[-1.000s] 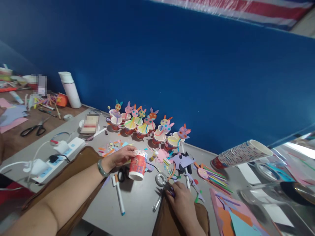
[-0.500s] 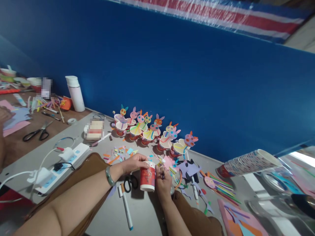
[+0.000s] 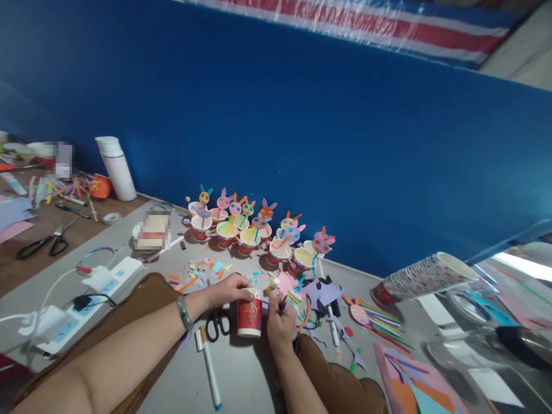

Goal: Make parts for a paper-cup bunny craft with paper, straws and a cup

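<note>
My left hand (image 3: 233, 289) is closed on the upper rim of a red paper cup (image 3: 249, 315) with a white band at its top and a white edge at its bottom. Just right of the cup, a small gap away, my right hand (image 3: 281, 322) is closed with its thumb up. A slim dark pointed thing (image 3: 282, 305) shows between its fingers; its kind is unclear. Black-handled scissors (image 3: 218, 325) lie left of the cup, beside a white marker (image 3: 210, 371) with a blue end. Colourful paper scraps (image 3: 202, 273) are scattered behind my left hand.
Cups with paper rabbit heads (image 3: 250, 238) line the blue partition (image 3: 276, 115). A stack of paper cups (image 3: 422, 279) lies at right, near coloured sheets (image 3: 414, 379) and paper strips (image 3: 383, 328). At left are a power strip (image 3: 95, 305), a white bottle (image 3: 116, 169) and other scissors (image 3: 49, 240).
The view has turned slightly right, so the table's things shift left. My right hand has come a little away from the cup, while my left hand keeps hold of it.
</note>
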